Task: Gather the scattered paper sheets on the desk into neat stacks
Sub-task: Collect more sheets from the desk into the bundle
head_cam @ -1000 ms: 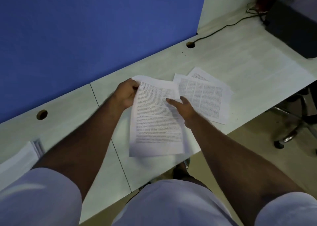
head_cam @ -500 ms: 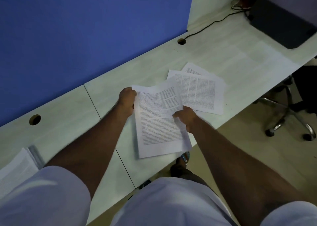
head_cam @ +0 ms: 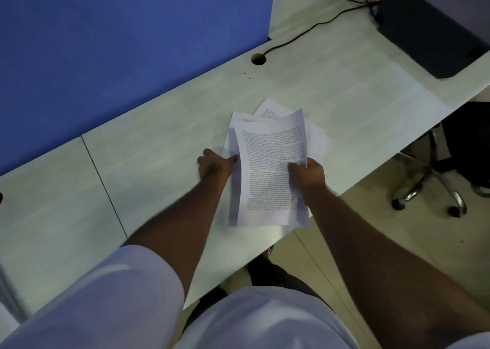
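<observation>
Person in a short-sleeved white shirt

White short sleeves end above the elbows, both forearms are bare, and dark trousers show below the shirt's hem.

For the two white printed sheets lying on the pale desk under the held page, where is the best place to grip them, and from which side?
Probably their left edge, from the left: the left hand already reaches there, while the held printed page, pinched by the right hand, covers most of the two white printed sheets lying flat and fanned.
</observation>
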